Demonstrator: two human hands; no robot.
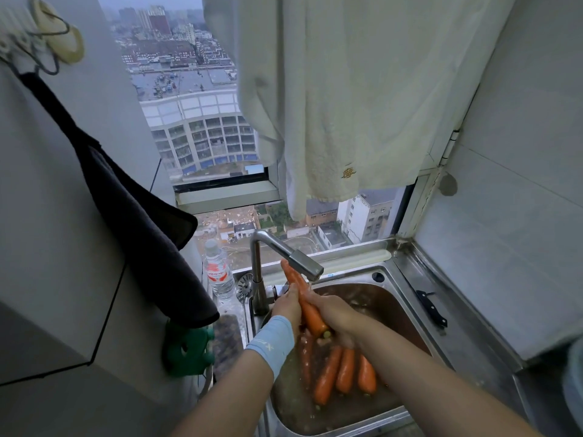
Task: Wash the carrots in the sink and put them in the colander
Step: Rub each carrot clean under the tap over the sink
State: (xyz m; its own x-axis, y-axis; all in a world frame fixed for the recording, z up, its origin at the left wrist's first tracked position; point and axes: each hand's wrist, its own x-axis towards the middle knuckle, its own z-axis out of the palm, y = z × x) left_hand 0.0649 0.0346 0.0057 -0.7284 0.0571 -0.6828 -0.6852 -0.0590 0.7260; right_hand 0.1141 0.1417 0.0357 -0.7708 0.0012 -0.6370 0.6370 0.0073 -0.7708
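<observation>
Both hands hold one long orange carrot [310, 312] under the steel faucet [296, 261], over the steel sink [407, 310]. My left hand [287, 307] grips its left side and my right hand [334, 313] wraps it from the right. The carrot's thin tip points up past the spout. Several more carrots [337, 372] lie in the water of the sink below my wrists. I see no colander in this view.
A clear water bottle [217, 272] stands left of the faucet, with a round strainer [245, 286] beside it. A black-handled knife [430, 309] lies on the steel counter at the right. A dark towel [138, 222] hangs at the left, above a green object [187, 350].
</observation>
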